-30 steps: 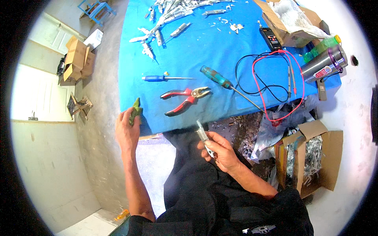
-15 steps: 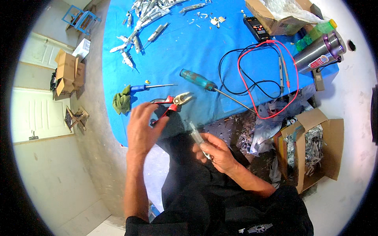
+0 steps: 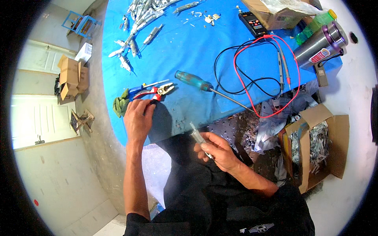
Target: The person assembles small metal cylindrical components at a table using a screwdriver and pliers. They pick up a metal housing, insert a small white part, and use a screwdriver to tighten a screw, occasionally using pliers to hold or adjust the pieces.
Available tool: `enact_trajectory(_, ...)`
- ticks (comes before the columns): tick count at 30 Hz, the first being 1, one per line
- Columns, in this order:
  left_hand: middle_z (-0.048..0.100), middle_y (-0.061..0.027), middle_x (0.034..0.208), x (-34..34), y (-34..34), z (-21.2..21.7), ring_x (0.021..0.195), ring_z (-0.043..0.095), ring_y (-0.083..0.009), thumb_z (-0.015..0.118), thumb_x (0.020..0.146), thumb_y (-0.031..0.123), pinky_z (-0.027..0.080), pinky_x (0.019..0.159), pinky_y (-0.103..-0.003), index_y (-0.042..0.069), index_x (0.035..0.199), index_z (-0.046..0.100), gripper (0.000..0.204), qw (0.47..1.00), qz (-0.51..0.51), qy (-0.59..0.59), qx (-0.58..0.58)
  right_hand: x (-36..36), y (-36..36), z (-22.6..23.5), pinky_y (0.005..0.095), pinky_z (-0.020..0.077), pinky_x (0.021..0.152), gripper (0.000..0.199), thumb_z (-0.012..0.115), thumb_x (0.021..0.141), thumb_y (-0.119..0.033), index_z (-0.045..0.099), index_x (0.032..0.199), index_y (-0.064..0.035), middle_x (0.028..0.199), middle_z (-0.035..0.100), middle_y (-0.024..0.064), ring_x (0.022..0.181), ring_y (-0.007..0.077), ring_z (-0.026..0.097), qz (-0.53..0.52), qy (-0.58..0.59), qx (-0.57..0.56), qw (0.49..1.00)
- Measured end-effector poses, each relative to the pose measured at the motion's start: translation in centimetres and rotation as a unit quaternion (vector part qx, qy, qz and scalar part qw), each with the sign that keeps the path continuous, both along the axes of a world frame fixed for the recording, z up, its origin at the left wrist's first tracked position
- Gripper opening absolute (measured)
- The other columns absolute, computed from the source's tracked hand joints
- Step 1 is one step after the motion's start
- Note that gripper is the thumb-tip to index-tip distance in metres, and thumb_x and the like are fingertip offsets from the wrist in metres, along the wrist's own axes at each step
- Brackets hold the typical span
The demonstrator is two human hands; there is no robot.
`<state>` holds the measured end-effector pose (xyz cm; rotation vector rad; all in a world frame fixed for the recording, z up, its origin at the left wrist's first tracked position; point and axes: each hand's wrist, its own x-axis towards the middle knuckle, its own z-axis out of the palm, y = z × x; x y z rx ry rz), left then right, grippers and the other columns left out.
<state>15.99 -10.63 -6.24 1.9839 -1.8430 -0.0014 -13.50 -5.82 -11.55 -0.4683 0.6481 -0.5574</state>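
My left hand (image 3: 138, 119) is at the table's near left, its fingers closed over the handles of red-handled pliers (image 3: 160, 91). The handle ends are hidden under the hand, and the jaws point away to the right. Over my lap, my right hand (image 3: 220, 151) holds a slim, silvery-white part (image 3: 198, 137) between thumb and fingers, with a thin tip pointing up and left. A blue-handled screwdriver (image 3: 136, 90) lies just beyond the pliers, beside a crumpled green cloth (image 3: 120, 104). A larger screwdriver with a teal handle (image 3: 193, 80) rests farther right.
A pile of similar silvery parts (image 3: 143, 19) covers the far left of the blue table (image 3: 177, 47). At right are a black meter (image 3: 252, 24) with red and black leads, a steel flask (image 3: 319, 49), and a green bottle (image 3: 315, 29). An open carton of scraps (image 3: 338, 145) stands below.
My left hand has come down onto the pliers. The pliers have shifted left and away, toward the blue-handled screwdriver, and their handles look closer together. My right hand keeps holding the slim part.
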Motion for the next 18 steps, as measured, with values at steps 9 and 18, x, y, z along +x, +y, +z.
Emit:
enact_trajectory(9,0.072,-0.0116,0.099,-5.4,-0.9,2.0,0.098,0.069,-0.0333,0.078,0.092,0.017,0.055,0.083,-0.045,0.007,0.104,0.076,0.016,0.999,-0.035,-0.015,0.021,-0.6,-0.1,-0.5,0.0271,0.0511,0.070,0.042,0.062,0.106,-0.019,0.054,0.143,-0.0020,0.110,0.072,0.0098,0.087,0.0134,0.068,-0.018,-0.011,0.003,1.000)
enact_trajectory(18,0.069,-0.0160,0.095,-5.9,0.3,-0.9,0.086,0.069,-0.0395,0.074,0.095,0.016,0.054,0.074,-0.047,0.006,0.098,0.072,0.011,0.998,-0.013,0.037,0.051,-1.5,0.2,-0.5,0.0273,0.0510,0.071,0.041,0.063,0.106,-0.020,0.054,0.142,-0.0021,0.109,0.071,0.0092,0.087,0.0135,0.068,-0.022,-0.005,-0.005,1.000)
